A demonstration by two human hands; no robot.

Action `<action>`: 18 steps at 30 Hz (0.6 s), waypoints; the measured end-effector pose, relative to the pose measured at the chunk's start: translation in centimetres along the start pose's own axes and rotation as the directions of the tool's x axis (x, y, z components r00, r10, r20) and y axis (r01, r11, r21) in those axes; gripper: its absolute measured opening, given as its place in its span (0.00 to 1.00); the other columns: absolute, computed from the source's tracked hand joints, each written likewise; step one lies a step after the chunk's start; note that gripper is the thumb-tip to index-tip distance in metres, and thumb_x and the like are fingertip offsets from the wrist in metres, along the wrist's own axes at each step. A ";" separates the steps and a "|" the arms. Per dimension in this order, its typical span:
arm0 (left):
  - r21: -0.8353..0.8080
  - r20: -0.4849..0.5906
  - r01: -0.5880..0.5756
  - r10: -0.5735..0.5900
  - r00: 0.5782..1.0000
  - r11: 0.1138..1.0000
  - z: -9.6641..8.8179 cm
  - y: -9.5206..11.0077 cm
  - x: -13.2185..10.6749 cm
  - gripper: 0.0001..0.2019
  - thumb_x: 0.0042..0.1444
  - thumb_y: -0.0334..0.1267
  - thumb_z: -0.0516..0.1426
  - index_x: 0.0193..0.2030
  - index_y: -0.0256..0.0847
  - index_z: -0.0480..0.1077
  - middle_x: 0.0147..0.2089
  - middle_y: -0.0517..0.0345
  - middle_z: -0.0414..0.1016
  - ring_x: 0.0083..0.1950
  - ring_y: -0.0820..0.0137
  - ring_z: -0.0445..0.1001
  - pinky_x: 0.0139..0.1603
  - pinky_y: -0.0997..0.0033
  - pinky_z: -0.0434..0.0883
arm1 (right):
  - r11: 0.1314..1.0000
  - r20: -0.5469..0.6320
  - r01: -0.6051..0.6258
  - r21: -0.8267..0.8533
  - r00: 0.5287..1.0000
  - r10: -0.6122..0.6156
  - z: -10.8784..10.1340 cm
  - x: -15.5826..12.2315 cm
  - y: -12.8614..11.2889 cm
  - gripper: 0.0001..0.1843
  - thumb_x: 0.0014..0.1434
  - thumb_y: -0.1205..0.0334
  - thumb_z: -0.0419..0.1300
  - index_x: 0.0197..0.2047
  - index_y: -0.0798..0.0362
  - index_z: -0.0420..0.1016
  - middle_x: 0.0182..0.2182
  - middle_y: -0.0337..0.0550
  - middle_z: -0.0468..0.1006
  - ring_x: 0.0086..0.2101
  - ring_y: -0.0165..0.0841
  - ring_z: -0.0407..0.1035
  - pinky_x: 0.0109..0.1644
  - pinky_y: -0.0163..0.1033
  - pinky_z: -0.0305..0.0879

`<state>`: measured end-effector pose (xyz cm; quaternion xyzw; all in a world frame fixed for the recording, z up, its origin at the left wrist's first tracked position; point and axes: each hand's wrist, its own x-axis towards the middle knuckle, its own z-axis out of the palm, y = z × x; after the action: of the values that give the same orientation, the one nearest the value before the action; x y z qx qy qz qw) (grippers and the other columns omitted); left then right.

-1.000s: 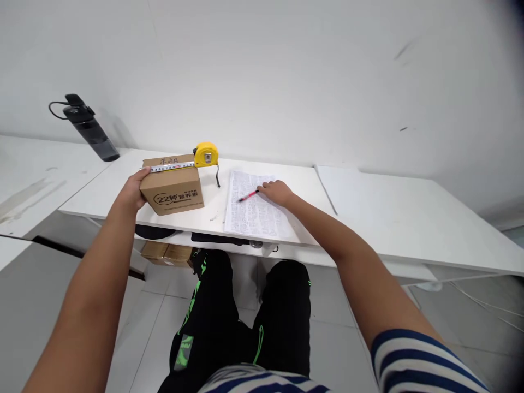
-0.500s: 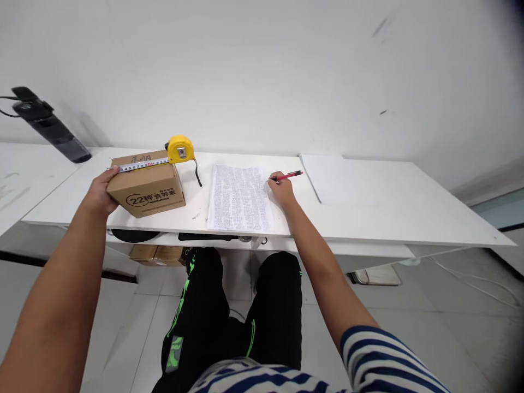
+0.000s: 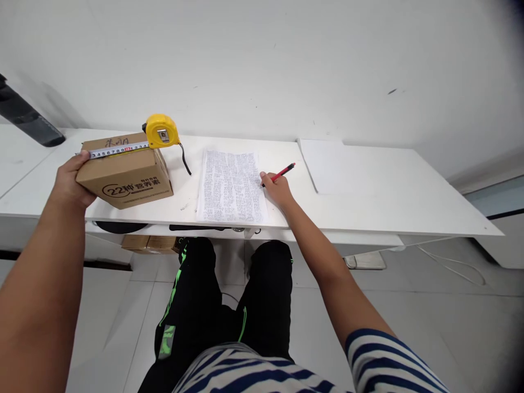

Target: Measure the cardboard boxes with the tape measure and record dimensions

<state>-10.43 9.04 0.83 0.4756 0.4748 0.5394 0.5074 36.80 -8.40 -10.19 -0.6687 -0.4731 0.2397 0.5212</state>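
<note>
Count, left to right: one dark bottle (image 3: pixel 20 117), one cardboard box (image 3: pixel 126 174), one yellow tape measure (image 3: pixel 161 131), one written sheet (image 3: pixel 231 185), one red pen (image 3: pixel 280 173), one blank white pad (image 3: pixel 339 166)
Left hand (image 3: pixel 71 183): curled around the box's left end, thumb on the top edge, apparently pinning the tip of the tape blade (image 3: pixel 118 151), though that spot is small
Tape measure: case sits at the box's top right corner, blade drawn leftwards along the top edge
Right hand (image 3: pixel 276 188): closed on the pen in a writing grip, resting at the written sheet's right edge, pen tail pointing up and right
Desk (image 3: pixel 409 207): white, box on its left part, sheet in the middle, pad to the right
Room: plain white wall, pale tiled floor, brown cartons (image 3: pixel 149 244) under the desk, a cable (image 3: pixel 454 265) on the floor at right
</note>
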 end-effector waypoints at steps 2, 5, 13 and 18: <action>0.013 0.020 -0.015 0.015 1.000 1.000 0.0 0.0 0.0 0.21 0.51 0.47 0.64 0.49 0.39 0.75 0.44 0.51 0.85 0.54 0.52 0.83 0.62 0.46 0.80 | 1.000 -0.014 -0.018 -0.015 1.000 0.017 0.1 0.0 0.0 0.26 0.60 0.38 0.61 0.22 0.48 0.65 0.22 0.38 0.68 0.30 0.33 0.63 0.38 0.41 0.62; 0.030 0.008 -0.011 0.010 1.000 1.000 0.1 0.0 -0.1 0.21 0.50 0.48 0.64 0.48 0.39 0.74 0.44 0.51 0.85 0.55 0.52 0.82 0.62 0.45 0.80 | 0.999 -0.011 -0.033 -0.033 0.999 0.033 0.1 0.0 0.1 0.24 0.60 0.42 0.61 0.22 0.48 0.62 0.21 0.37 0.66 0.30 0.33 0.62 0.37 0.41 0.61; 0.028 -0.024 -0.013 0.014 1.000 1.000 0.2 0.2 -0.2 0.19 0.50 0.47 0.64 0.47 0.41 0.73 0.40 0.53 0.85 0.52 0.53 0.83 0.62 0.46 0.80 | 0.998 0.001 -0.037 -0.052 0.999 0.037 0.2 0.0 -0.1 0.21 0.59 0.46 0.58 0.21 0.48 0.63 0.22 0.38 0.68 0.30 0.33 0.62 0.39 0.42 0.61; 0.018 -0.059 0.022 -0.021 0.998 1.000 0.4 0.4 -0.5 0.18 0.51 0.47 0.64 0.45 0.41 0.73 0.37 0.54 0.84 0.52 0.53 0.83 0.62 0.46 0.80 | 0.994 -0.007 -0.048 -0.098 0.999 0.047 0.2 0.0 -0.2 0.21 0.61 0.44 0.55 0.22 0.48 0.65 0.23 0.39 0.70 0.31 0.34 0.63 0.39 0.42 0.61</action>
<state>-10.01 8.54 1.30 0.4591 0.4998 0.5432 0.4943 36.57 -8.33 -10.10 -0.7051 -0.4672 0.2270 0.4827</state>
